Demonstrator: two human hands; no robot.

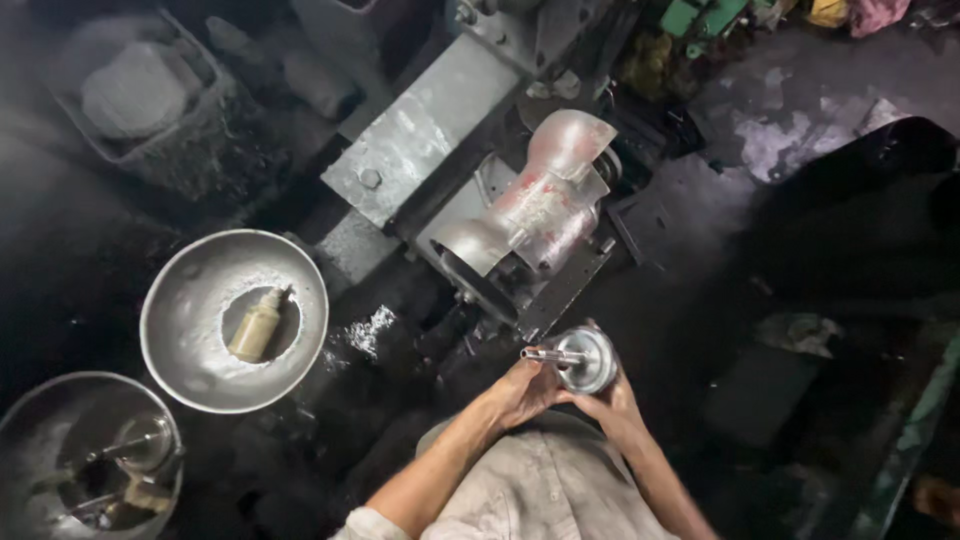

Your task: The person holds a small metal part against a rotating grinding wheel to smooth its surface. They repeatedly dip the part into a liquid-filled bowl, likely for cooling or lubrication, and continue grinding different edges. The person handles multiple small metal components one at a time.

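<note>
Right hand (pixel 610 400) cups a shiny metal cup (pixel 588 358) steady while left hand (pixel 520 390) fingers pinch a thin rod (pixel 548 354) across its rim, below the machine (pixel 520 225).

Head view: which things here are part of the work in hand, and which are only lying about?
In hand:
left hand
right hand
shiny round metal piece
thin metal rod

Lying about:
metal bowl with small bottle
lower-left bowl
grey machine

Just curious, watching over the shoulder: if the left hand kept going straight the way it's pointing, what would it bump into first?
The left hand points right, so it would probably first meet the small shiny metal cup held by the right hand; it seems already touching.
</note>
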